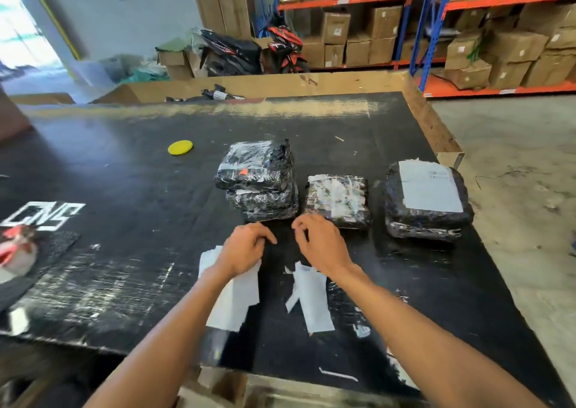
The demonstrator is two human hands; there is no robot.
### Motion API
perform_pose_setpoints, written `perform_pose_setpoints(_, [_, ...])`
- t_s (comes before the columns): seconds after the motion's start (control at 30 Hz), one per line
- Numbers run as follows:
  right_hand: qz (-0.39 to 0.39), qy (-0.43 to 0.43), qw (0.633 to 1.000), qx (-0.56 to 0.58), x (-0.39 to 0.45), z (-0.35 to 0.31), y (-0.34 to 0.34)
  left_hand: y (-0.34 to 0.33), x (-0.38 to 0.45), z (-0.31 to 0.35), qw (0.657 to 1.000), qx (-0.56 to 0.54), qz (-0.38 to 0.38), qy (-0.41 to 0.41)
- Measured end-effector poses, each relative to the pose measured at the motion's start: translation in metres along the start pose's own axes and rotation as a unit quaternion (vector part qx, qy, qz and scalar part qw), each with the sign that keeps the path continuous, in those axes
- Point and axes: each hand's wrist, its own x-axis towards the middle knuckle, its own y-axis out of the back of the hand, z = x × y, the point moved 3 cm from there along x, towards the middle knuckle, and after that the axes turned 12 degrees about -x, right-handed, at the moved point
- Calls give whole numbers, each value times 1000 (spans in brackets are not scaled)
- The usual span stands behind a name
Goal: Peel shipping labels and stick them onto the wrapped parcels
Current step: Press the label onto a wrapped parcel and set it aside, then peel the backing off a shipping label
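Both forearms stretch out over the black table (pixel 124 189), and under them lie loose white label sheets (pixel 313 298), one bunch (pixel 237 295) beneath the left wrist, spread close to hand, I'd say, so the next one can be picked without reaching. Left hand (pixel 246 247) hovers low over its sheets, fingers curled downward; whether anything sits between them I can't tell. Right hand (pixel 318 245) is raised a little, thumb and forefinger drawn close at the tips as if pinching something thin, but no label shows there, so I can't say it holds one. Just beyond the knuckles sit the wrapped parcels: a stack of two (pixel 258 180), a smaller one (pixel 338 200) beside it, both without a clean label on top. Off to the right, well apart, a parcel (pixel 427 201) already wears a grey-white label (pixel 428 186). Looks like labelled ones go right. Farther back lies a yellow disc (pixel 180 147).
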Motion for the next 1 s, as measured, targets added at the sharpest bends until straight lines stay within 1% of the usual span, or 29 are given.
perform_pose_setpoints(0.07, [-97, -27, 994, 31, 5, -27, -24, 21, -19, -28, 999, 6, -5, 41])
perform_pose_setpoints(0.13, [-180, -60, 982, 26, 11, -47, -45, 32, -34, -53, 997, 12, -27, 66])
perform_pose_setpoints(0.2, [-239, -102, 966, 7, 18, -60, -64, 35, -47, -74, 994, 38, -38, 90])
perform_pose_setpoints(0.27, [-271, -150, 951, 2, 22, -66, -80, 30, -56, -87, 990, 68, -48, 115])
perform_pose_setpoints(0.33, [-265, -198, 943, 9, 23, -67, -92, 22, -65, -95, 988, 83, -45, 122])
perform_pose_setpoints(0.43, [-237, -262, 935, 39, 20, -65, -93, 14, -71, -94, 989, 104, -6, 108])
perform_pose_setpoints(0.53, [-242, -267, 931, 65, 20, -63, -90, 12, -71, -96, 989, 100, 13, 105])
perform_pose_setpoints(0.6, [-234, -263, 927, 133, 21, -63, -87, 13, -70, -98, 990, 101, 20, 99])
perform_pose_setpoints(0.63, [-228, -270, 917, 185, 22, -62, -84, 13, -70, -98, 990, 105, 21, 96])
perform_pose_setpoints(0.7, [-216, -294, 885, 290, 21, -61, -73, 14, -70, -99, 988, 119, 16, 94])
perform_pose_setpoints(0.73, [-205, -303, 872, 326, 21, -61, -65, 15, -70, -99, 988, 124, 16, 92])
perform_pose_setpoints(0.83, [-175, -316, 850, 383, 21, -52, -39, 14, -68, -99, 986, 140, 13, 86])
perform_pose_setpoints(0.93, [-161, -313, 827, 438, 17, -37, -15, 15, -61, -96, 981, 140, -5, 136])
perform_pose_setpoints(0.97, [-156, -309, 823, 452, 14, -30, -10, 17, -57, -91, 977, 157, 5, 144])
perform_pose_setpoints(1.0, [-147, -303, 821, 461, 11, -23, -2, 20, -52, -83, 975, 173, 31, 138])
